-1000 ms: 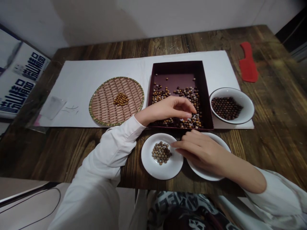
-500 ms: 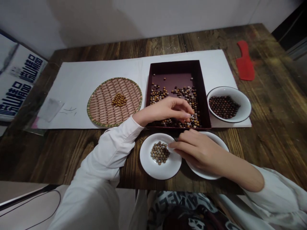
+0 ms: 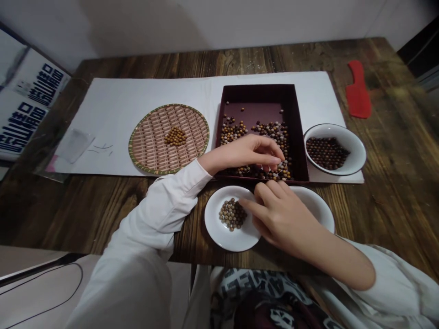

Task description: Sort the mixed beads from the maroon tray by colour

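Observation:
My left hand [image 3: 250, 153] reaches into the dark red tray [image 3: 260, 93], thumb and fingertips pinched together low over the mixed beads [image 3: 270, 130] at its near edge. Whatever the pinch holds is hidden. My right hand [image 3: 279, 214] lies over two small white plates. Its index finger stretches out to the pile of grey-brown beads [image 3: 232, 214] on the left plate [image 3: 222, 235], while the other fingers are loosely bent and hold nothing I can see. The hand covers most of the right plate [image 3: 322, 208].
A round woven tray [image 3: 151, 146] with a small heap of yellow beads [image 3: 175, 136] lies left on white paper [image 3: 137, 100]. A white bowl [image 3: 357, 160] holds dark beads [image 3: 327, 152]. A red comb-like tool [image 3: 357, 90] lies far right, and a clear plastic bag [image 3: 73, 145] far left.
My right hand has slid a little left and toward me, its index finger now reaching the bead pile on the left plate. My left hand stays pinched over the tray's near edge.

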Demonstrator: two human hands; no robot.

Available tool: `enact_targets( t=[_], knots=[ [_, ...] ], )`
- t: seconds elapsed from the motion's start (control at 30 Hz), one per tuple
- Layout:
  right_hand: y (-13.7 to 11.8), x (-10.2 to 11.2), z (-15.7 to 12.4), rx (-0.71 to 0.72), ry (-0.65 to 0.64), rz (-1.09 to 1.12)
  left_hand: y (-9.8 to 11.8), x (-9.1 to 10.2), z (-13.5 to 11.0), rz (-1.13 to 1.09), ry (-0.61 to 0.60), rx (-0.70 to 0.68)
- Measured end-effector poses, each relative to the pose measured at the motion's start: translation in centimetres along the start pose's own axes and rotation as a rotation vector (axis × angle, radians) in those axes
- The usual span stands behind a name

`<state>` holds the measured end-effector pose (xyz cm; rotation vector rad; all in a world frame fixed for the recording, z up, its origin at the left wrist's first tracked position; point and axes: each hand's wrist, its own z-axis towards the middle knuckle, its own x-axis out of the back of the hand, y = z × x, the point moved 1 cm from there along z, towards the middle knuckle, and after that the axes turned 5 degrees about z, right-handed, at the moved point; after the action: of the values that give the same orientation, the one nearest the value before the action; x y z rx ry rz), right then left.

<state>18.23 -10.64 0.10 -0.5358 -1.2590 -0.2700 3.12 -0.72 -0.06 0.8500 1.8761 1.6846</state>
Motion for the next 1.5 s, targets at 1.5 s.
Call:
enact_targets(
  t=[1.5],
  knots=[
    [-1.2,-1.2,1.0,0.027,-0.013,-0.045,-1.7,0.4,1.0,0.082,-0.038,-0.109]
  ],
)
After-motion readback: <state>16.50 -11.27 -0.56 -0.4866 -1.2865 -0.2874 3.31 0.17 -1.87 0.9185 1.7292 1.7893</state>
